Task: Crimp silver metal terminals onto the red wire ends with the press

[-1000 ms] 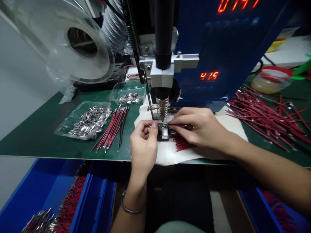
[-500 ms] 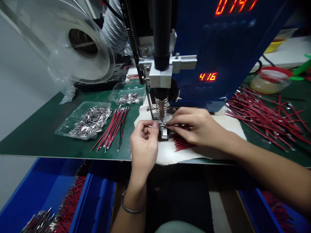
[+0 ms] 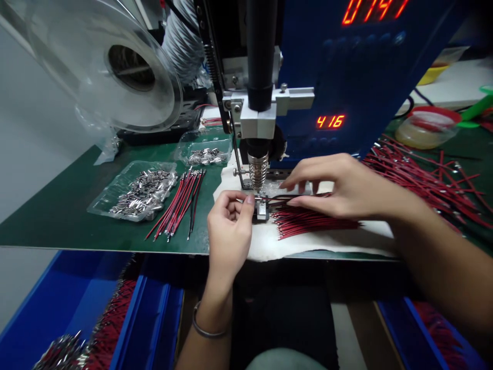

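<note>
My left hand (image 3: 230, 226) is pinched closed at the left side of a small metal fixture (image 3: 262, 209), under the soldering head with its coil spring (image 3: 258, 172). What sits between its thumb and finger is hidden. My right hand (image 3: 342, 187) is to the right of the fixture, thumb and fingers spread apart. Dark thin wires (image 3: 283, 197) run from the fixture toward the gap between those fingers, not gripped. Below them a row of red wires (image 3: 308, 223) lies on a white cloth (image 3: 265, 251).
A clear tray of small metal cylinders (image 3: 140, 192) and a bundle of red wires (image 3: 177, 203) lie left. A blue machine (image 3: 370, 67) with red digits stands behind. More red wires (image 3: 416, 180) are piled right. Blue bins (image 3: 88, 272) sit below the table edge.
My right hand has let go of the wires by the fixture, opened and moved right, uncovering more of the red wire row. My left hand stays almost in place.
</note>
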Action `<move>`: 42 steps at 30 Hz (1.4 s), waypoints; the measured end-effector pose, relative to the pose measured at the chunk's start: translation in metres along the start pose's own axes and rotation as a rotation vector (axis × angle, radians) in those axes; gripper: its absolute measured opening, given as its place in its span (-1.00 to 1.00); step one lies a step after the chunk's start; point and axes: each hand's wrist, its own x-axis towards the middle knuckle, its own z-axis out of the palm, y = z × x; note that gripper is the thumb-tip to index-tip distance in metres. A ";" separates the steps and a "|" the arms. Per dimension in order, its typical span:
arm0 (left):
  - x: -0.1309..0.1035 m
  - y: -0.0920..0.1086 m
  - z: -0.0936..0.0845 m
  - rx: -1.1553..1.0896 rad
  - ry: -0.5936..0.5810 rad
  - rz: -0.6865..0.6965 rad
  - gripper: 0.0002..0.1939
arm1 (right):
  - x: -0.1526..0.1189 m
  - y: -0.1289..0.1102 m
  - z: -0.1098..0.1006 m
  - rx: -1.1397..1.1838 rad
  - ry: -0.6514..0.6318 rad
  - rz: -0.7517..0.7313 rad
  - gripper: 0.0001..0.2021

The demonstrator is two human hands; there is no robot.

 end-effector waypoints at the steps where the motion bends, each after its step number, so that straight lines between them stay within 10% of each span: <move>1: 0.000 0.000 0.000 0.004 0.001 0.001 -0.79 | -0.003 0.003 -0.008 -0.031 -0.006 0.031 -0.80; 29: 0.001 -0.001 0.000 -0.009 0.003 -0.012 -0.80 | -0.011 0.018 -0.030 0.041 -0.431 0.246 -0.75; 42: -0.001 0.001 -0.001 -0.004 -0.003 0.000 -0.81 | -0.004 0.005 -0.015 0.052 -0.239 0.187 -0.80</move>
